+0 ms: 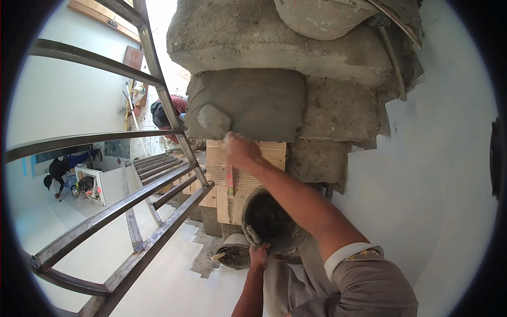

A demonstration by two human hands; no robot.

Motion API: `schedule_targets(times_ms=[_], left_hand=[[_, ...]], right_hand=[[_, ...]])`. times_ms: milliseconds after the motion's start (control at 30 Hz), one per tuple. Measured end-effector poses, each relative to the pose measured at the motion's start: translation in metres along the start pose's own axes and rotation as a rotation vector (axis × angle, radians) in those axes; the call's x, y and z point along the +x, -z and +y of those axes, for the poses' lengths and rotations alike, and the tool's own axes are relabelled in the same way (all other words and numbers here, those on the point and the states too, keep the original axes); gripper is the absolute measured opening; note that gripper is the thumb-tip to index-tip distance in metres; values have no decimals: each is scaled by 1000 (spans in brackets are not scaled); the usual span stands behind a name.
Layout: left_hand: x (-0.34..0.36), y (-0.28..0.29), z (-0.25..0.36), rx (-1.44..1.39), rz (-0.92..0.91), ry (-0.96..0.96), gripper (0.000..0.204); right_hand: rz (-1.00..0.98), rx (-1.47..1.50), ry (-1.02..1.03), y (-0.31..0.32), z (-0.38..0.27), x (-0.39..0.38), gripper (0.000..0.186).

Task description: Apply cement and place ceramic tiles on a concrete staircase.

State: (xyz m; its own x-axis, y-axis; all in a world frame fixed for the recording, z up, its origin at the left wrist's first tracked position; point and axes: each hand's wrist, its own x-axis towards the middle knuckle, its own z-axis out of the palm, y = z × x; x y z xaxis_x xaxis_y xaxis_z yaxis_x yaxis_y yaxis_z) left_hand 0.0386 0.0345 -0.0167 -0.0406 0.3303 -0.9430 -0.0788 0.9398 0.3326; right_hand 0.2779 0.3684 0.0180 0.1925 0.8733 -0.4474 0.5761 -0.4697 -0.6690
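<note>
While bent over the concrete stair [340, 108], holds the right hand [241, 148] clenched at the front edge of the mortared step, apparently around the handle of a trowel [213, 121]; cannot tell how each finger wraps, with the handle hidden inside the fist. Rests the grey-coated blade on the left part of the wet mortar [266, 100], presumably kept low to smooth rather than dig. Grips the large bucket [244, 212] by its near rim with the left hand [259, 255], fingers closed over the edge, probably to steady it close to the body and within easy reach. Has a smaller bucket [236, 239] just left of it, with a light stick-like end jutting over the rim, likely set there to stay handy. Shows a red strip [230, 182] lying on the wood-look tiles [216, 158] below the fist, purpose unclear. Farther up, leaves a rounded basin [327, 21] on the upper concrete, perhaps to free the mortared surface, with a metal frame [158, 79] bounding the left side
</note>
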Motion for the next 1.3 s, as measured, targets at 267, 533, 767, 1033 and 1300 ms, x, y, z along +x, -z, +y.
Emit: schedule_targets(times_ms=[267,533,767,1033,1300], left_hand=[[-1,-8,16,89,34,-36,53],[3,0,22,229,112,24,54],[6,-34,15,304,63,20,51],[29,-119,16,482,-271,-53,45],[151,-225,-27,920,-250,-735,75]], right_hand=[[370,-30,-276,125,169,-71,39],[326,183,-415,132,198,-193,41],[-125,92,-391,66,200,-299,50],[-88,-119,-451,69,213,-291,42],[85,-238,-500,78,284,-299,38]])
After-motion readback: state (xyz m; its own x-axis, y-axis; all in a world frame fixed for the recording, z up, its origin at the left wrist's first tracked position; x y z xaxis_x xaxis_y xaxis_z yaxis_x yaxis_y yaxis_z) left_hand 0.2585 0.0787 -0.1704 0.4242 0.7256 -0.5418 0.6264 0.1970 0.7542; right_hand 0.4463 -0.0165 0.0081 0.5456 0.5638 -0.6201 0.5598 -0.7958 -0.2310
